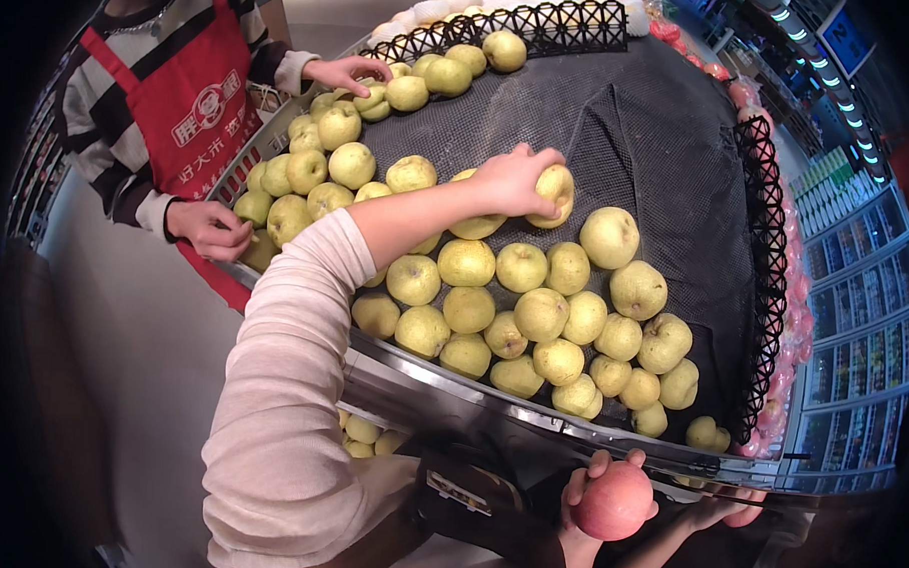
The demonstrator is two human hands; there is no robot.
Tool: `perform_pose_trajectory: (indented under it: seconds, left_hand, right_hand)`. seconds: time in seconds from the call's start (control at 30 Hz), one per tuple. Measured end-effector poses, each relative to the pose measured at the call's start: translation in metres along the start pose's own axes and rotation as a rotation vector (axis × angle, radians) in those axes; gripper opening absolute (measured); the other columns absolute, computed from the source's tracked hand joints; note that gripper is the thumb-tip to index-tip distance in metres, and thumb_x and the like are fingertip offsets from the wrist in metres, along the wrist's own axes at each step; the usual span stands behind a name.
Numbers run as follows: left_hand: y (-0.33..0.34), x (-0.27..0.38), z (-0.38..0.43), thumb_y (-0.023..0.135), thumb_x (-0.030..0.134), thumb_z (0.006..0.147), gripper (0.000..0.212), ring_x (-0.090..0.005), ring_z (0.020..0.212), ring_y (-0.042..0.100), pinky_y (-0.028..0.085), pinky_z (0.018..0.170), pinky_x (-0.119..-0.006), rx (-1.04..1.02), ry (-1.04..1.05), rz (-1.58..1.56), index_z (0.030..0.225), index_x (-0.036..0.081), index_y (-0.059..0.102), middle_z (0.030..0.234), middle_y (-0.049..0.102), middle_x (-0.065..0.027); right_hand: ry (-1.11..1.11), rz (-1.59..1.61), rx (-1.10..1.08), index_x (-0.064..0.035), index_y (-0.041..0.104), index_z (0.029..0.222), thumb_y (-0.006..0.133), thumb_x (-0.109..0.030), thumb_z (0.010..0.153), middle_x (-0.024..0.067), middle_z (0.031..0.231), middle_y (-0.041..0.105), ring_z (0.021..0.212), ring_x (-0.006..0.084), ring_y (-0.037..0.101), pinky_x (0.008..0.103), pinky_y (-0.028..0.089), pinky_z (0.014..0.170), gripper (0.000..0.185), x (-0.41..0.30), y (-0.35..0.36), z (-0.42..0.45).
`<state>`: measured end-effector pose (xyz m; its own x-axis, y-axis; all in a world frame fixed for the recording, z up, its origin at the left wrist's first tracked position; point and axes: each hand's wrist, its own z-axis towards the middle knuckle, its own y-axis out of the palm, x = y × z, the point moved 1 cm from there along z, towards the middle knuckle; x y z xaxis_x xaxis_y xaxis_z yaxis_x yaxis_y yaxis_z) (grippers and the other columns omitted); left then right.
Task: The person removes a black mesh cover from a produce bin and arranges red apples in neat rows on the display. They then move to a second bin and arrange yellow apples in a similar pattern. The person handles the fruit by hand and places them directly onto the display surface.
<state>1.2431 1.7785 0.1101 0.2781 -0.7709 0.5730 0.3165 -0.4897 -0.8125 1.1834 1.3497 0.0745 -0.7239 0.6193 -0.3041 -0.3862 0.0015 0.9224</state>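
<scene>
My left hand [516, 182] reaches across the display with its fingers around a yellow pear [555, 191]. That pear sits at the upper edge of a group of pears on a black mesh mat [550, 114]. Another pear [478, 223] lies partly hidden below my wrist. Low in the view, in front of the stand's shiny edge, my right hand [584, 484] holds a pinkish-red apple [616, 501]. Several loose pears [541, 314] are heaped between my two hands, along the front of the display.
A co-worker in a red apron [183, 102] stands at the left, with one hand [349, 74] at the far pears and the other [210, 230] at the near corner. Black lattice dividers [538, 28] border the mat. Wrapped red fruit [788, 296] lines the right side. More pears [363, 431] lie below.
</scene>
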Motion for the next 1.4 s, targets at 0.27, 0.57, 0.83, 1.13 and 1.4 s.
perform_pose_trajectory:
  seconds: [0.27, 0.57, 0.83, 1.13, 1.4]
  left_hand:
    - [-0.107, -0.124, -0.043, 0.081, 0.051, 0.072, 0.092, -0.0333, 0.118, 0.062, 0.05, 0.1, -0.043, 0.546, -0.366, 0.077, 0.144, 0.009, 0.044, 0.131, 0.057, -0.0234]
    - [-0.095, -0.214, -0.042, 0.084, 0.039, 0.074, 0.088, -0.0407, 0.127, 0.054, 0.045, 0.105, -0.046, 0.499, -0.464, 0.325, 0.147, 0.015, 0.042, 0.139, 0.05, -0.027]
    - [-0.038, -0.028, -0.032, 0.074, 0.044, 0.086, 0.083, -0.041, 0.153, 0.01, 0.019, 0.123, -0.054, 0.401, 0.013, 0.522, 0.151, 0.007, 0.037, 0.162, 0.023, -0.0227]
    - [0.096, 0.035, -0.117, 0.036, 0.068, 0.097, 0.102, -0.0346, 0.154, -0.009, 0.004, 0.125, -0.046, 0.059, 0.269, -0.383, 0.157, -0.003, -0.006, 0.165, -0.009, -0.0238]
    - [-0.121, -0.138, -0.075, 0.027, 0.048, 0.105, 0.069, -0.0289, 0.144, 0.039, 0.026, 0.122, -0.042, 0.447, -0.136, -1.062, 0.143, -0.006, 0.047, 0.151, 0.046, -0.0218]
  right_hand:
    - [-0.035, -0.045, -0.017, -0.0169, 0.044, 0.134, 0.069, -0.057, 0.088, 0.0302, 0.116, 0.052, 0.083, 0.0472, 0.066, 0.042, 0.06, 0.043, 0.066, 0.0, 0.01, -0.006]
    - [-0.035, -0.061, 0.0, -0.017, 0.044, 0.135, 0.071, -0.059, 0.084, 0.0319, 0.116, 0.052, 0.082, 0.051, 0.065, 0.0437, 0.06, 0.043, 0.071, 0.005, 0.004, -0.022]
    - [-0.046, 0.019, 0.014, -0.0134, 0.046, 0.134, 0.073, -0.048, 0.08, 0.0359, 0.117, 0.051, 0.088, 0.0558, 0.063, 0.0487, 0.061, 0.048, 0.069, 0.001, 0.008, -0.029]
    - [-0.125, 0.032, -0.075, -0.0158, 0.043, 0.137, 0.072, -0.05, 0.088, 0.0324, 0.121, 0.049, 0.092, 0.0549, 0.063, 0.0495, 0.063, 0.051, 0.067, -0.011, 0.014, -0.046]
    - [-0.082, 0.029, -0.081, -0.016, 0.042, 0.137, 0.072, -0.051, 0.088, 0.0325, 0.122, 0.049, 0.093, 0.0546, 0.063, 0.0491, 0.063, 0.051, 0.067, -0.011, 0.011, -0.052]
